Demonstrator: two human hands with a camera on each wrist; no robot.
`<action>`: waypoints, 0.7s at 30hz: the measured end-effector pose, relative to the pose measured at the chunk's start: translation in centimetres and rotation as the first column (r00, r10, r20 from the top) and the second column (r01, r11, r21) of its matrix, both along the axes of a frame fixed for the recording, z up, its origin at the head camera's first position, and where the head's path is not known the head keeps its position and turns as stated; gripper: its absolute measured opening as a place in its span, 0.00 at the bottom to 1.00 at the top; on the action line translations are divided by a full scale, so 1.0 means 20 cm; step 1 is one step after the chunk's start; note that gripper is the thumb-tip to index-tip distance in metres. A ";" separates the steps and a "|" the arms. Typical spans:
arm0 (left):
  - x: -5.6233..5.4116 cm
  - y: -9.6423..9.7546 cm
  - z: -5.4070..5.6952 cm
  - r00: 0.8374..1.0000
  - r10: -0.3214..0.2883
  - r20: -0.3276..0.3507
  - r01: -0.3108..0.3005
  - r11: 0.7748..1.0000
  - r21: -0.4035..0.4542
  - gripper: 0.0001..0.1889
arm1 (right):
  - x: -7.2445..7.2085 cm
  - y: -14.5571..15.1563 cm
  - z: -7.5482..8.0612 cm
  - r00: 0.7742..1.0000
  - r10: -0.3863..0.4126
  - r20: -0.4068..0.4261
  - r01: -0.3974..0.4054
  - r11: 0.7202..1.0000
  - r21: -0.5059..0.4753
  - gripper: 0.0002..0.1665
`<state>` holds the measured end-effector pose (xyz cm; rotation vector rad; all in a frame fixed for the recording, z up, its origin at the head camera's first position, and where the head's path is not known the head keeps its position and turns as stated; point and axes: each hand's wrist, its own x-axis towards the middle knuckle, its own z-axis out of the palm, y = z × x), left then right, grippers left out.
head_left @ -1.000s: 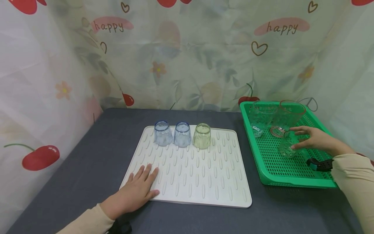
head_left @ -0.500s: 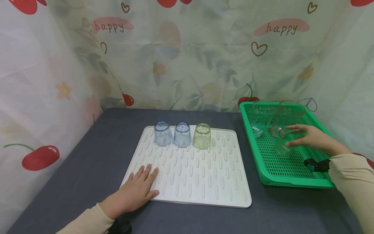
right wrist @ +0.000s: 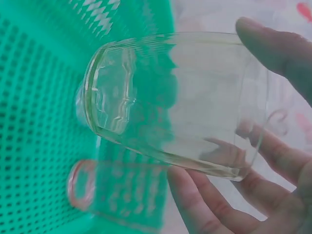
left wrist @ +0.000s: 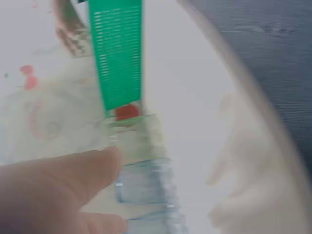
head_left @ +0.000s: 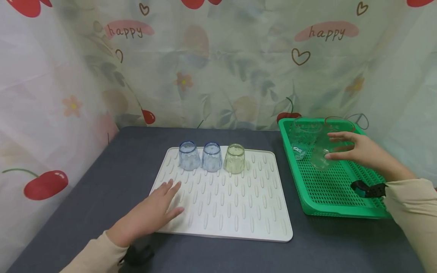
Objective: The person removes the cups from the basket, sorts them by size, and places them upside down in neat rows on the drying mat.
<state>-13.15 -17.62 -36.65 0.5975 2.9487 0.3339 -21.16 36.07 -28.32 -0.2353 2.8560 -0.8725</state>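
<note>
My right hand [head_left: 362,153] grips a clear drinking glass [right wrist: 161,102] by its rim end, thumb on one side and fingers on the other. In the right wrist view the glass's thick base points toward the green basket [head_left: 345,211]. My left hand [head_left: 145,216] has its fingers spread over the left front part of a white ridged mat [head_left: 235,204], a little above it in the left wrist view. Upside down along the mat's back edge stand two blue glasses, one outer [head_left: 189,157] and one inner [head_left: 211,158], beside a yellow-green glass [head_left: 235,160].
In the basket's back part stand a tall clear glass [head_left: 302,142] and a red-rimmed glass [head_left: 338,120], the latter partly hidden behind my right hand. A dark table [head_left: 102,197] lies under everything. Patterned curtains [head_left: 222,76] close in the back and sides.
My right hand has lifted the clear glass and moved it left and toward the back of the basket. My left hand, flat on the mat before, has risen from it.
</note>
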 end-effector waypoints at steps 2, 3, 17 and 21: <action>0.00 0.01 0.04 1.000 0.016 -0.006 -0.016 0.999 0.036 0.38 | 0.02 -0.04 0.03 1.000 -0.006 -0.023 0.006 1.000 -0.007 0.49; 0.00 0.01 0.06 1.000 0.025 -0.008 -0.024 0.998 0.065 0.38 | 0.03 -0.07 0.05 0.999 -0.010 -0.034 0.010 1.000 -0.010 0.49; 0.06 0.14 0.21 0.955 0.031 -0.294 0.095 0.910 0.404 0.34 | 0.22 -0.44 0.15 0.979 0.068 -0.190 -0.088 0.991 -0.100 0.45; 0.07 0.19 0.22 0.917 0.019 -0.398 0.185 0.864 0.469 0.34 | 0.29 -0.56 0.14 0.965 0.107 -0.237 -0.140 0.982 -0.126 0.43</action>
